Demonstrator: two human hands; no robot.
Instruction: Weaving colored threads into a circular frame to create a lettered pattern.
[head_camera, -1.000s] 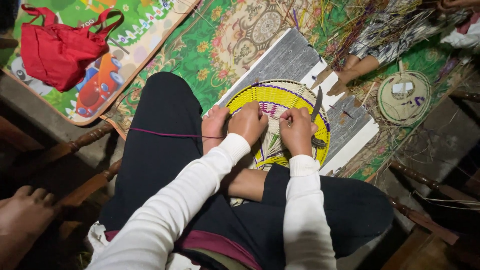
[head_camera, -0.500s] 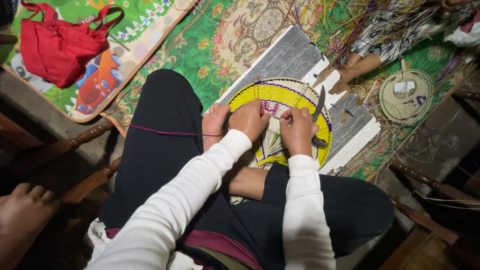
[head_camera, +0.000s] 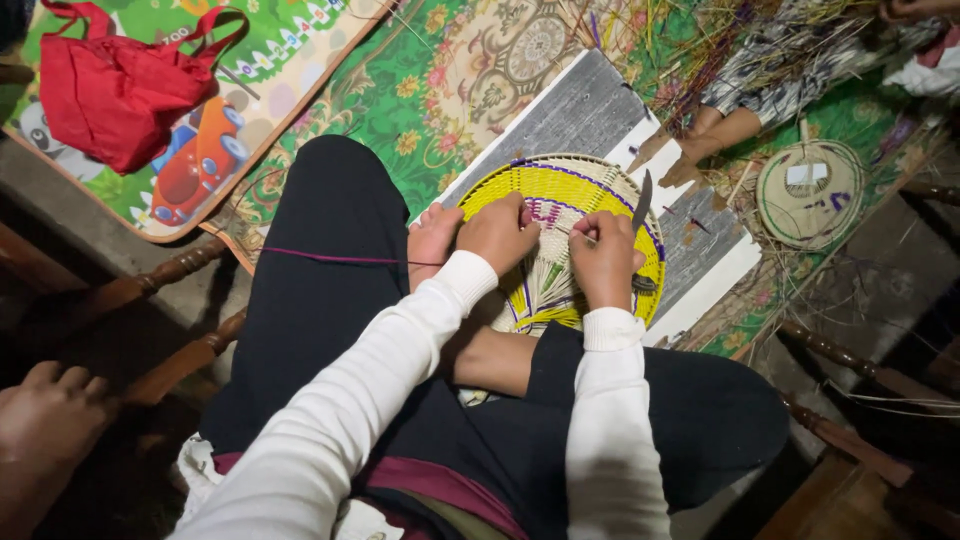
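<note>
on the lap of the sitting person lies a round woven mat (head_camera: 590, 200), yellow with a purple ring near its rim. the left hand (head_camera: 497, 232) rests on the mat's near side with its fingers curled shut on the weave. just right of it, the right hand (head_camera: 605, 262) is closed around a thin dark tool (head_camera: 641, 203) that sticks up past the knuckles. i think most of the weaving is done. the middle, between the two hands, looks pale and loose. a purple strand (head_camera: 330, 259) trails away left of the left hand.
</note>
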